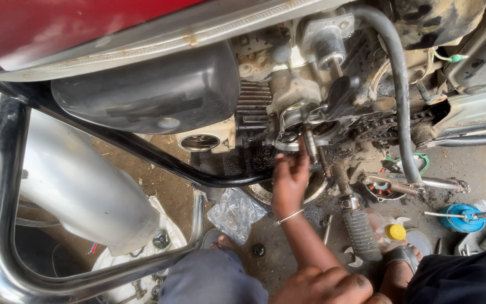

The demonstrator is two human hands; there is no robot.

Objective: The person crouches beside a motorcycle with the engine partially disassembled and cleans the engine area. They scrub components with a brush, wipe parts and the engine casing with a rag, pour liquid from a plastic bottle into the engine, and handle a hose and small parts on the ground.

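At the centre of the frame the left hand (289, 179) reaches up to the underside of a motorcycle engine (288, 110), its fingers half curled and their tips touching the greasy metal parts just below the open side of the crankcase; whether it pinches anything between them cannot be told, since the fingertips are lost against the dark oily surface. A thin bangle (289, 216) circles that wrist. The right hand (324, 285) sits at the bottom centre of the frame, resting loosely closed on the person's knee with nothing visible in it. Directly under the engine lies a round drain pan (316, 191), partly hidden by the reaching hand. Right of the hand, a ribbed footpeg (360, 231) slants downward, and beside it stands a clear bottle with a yellow cap (395, 231). A crumpled clear plastic bag (234, 213) lies on the dirty floor at lower centre-left. A chrome crash bar (1, 197) runs down the left edge, with the silver exhaust pipe (80, 186) next to it. At the far right a blue round tin (461, 217) rests on the ground with a thin tool across it.
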